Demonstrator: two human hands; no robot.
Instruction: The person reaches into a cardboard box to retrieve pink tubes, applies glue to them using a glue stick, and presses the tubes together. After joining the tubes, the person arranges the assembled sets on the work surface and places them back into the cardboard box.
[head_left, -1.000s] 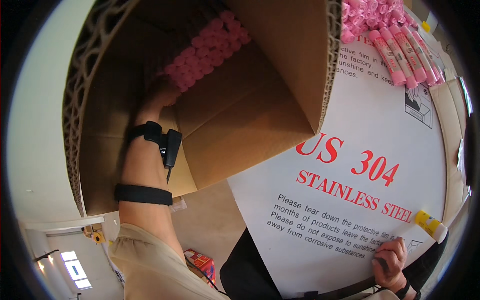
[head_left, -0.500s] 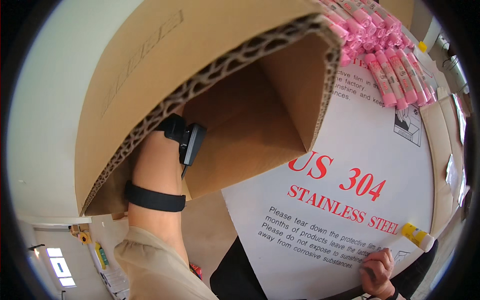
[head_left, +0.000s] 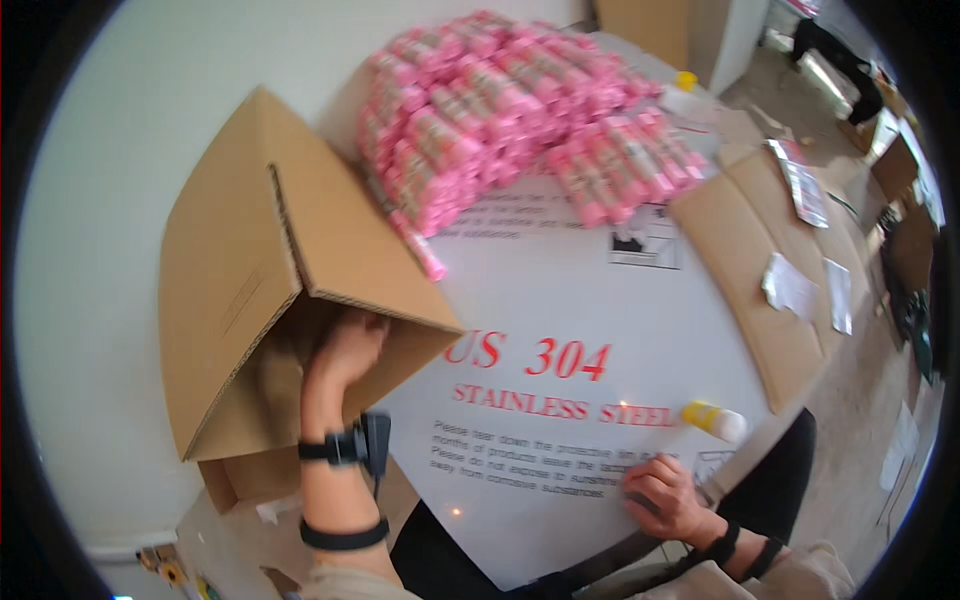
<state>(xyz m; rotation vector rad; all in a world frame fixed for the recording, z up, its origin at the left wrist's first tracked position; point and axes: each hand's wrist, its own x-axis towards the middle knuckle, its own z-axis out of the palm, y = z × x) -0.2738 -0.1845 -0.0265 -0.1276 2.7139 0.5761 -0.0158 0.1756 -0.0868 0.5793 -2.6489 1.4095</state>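
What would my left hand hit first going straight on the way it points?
Probably an inner wall of the cardboard box, since your left hand is in its opening; the top panel hides what's deeper, so I can't be sure.

Carton (head_left: 225, 270) left of piled tubes (head_left: 490, 105)

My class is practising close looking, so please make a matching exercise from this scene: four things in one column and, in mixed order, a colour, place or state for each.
Things
1. Box
2. Pink tubes
3. Yellow tube
4. Sheet

Descriptions
A. White-capped, lying on its side
B. White, with red and dark lettering
C. Brown, open at one end
D. Mostly piled in a large heap

Pairs: 1-C, 2-D, 3-A, 4-B
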